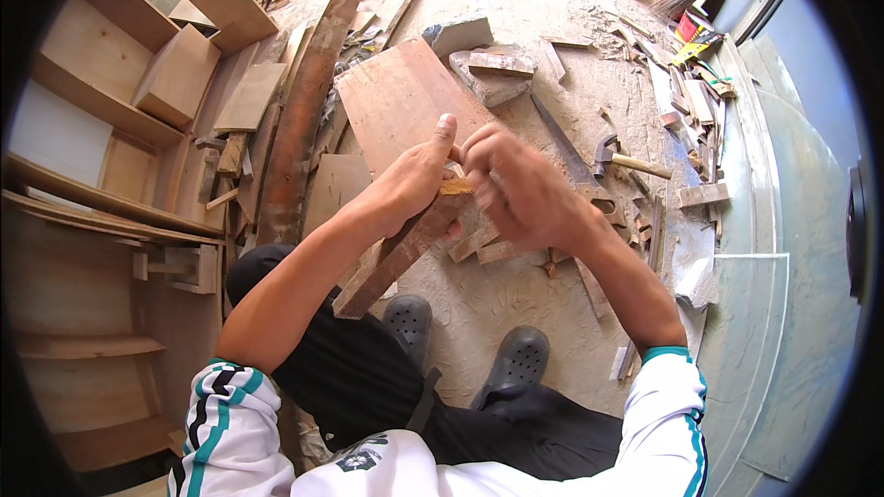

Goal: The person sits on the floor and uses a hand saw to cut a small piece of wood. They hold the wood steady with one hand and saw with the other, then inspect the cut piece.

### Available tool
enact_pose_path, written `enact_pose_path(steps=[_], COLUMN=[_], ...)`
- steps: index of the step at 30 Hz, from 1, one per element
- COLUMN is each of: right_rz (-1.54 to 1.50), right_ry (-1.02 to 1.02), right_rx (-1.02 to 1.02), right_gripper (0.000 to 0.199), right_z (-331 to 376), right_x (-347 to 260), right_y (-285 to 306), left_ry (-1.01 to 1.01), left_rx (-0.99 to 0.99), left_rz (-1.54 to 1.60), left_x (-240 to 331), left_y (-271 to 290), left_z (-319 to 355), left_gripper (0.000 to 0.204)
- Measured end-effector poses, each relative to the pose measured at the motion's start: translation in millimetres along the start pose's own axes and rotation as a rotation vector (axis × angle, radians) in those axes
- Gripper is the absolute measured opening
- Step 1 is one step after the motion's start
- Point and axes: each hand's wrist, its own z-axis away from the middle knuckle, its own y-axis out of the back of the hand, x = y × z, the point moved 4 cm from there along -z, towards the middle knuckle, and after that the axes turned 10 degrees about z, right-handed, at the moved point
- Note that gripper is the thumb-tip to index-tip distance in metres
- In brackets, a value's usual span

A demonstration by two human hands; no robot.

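Observation:
My left hand [422, 170] is closed round the upper end of a short brown wooden board [391, 267], its thumb pointing up. The board slants down toward my left knee, and its cut end shows pale yellow between my hands. My right hand [520, 184] is right beside that end, fingers curled in and somewhat blurred. Whatever it pinches, if anything, is hidden. Beyond my hands lies a wide, light brown plywood panel [396, 97]. A handsaw [562, 143] and a hammer [635, 164] with a wooden handle rest on the floor to the right.
Wooden cabinet frames [110, 74] stand along the left. A long reddish-brown plank [308, 120] lies beside them. Concrete chunks [488, 74] sit ahead, with a wood offcut on one. Scraps and a broom [681, 2] are at right, near a glass pane [783, 313].

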Motion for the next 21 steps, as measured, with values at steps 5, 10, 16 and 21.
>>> enact_pose_path(steps=[5,10,16,21], right_rz=[0.05,0.035,-0.11,-0.163], right_ry=[-0.191,-0.135,-0.033,-0.091], right_rx=[0.021,0.027,0.028,0.093], right_gripper=[0.014,0.016,0.015,0.008], right_z=[3,8,5,11], right_x=[11,4,12,37], right_y=[23,16,-2,-6], left_ry=[0.057,0.036,-0.026,-0.109], left_rx=[-0.141,-0.113,-0.069,-0.228], left_rz=[0.285,0.285,0.101,-0.04], left_x=[4,4,-3,0], left_y=[11,5,-5,-14], left_z=[-1,-5,-6,-1], left_gripper=[0.074,0.077,0.076,0.056])
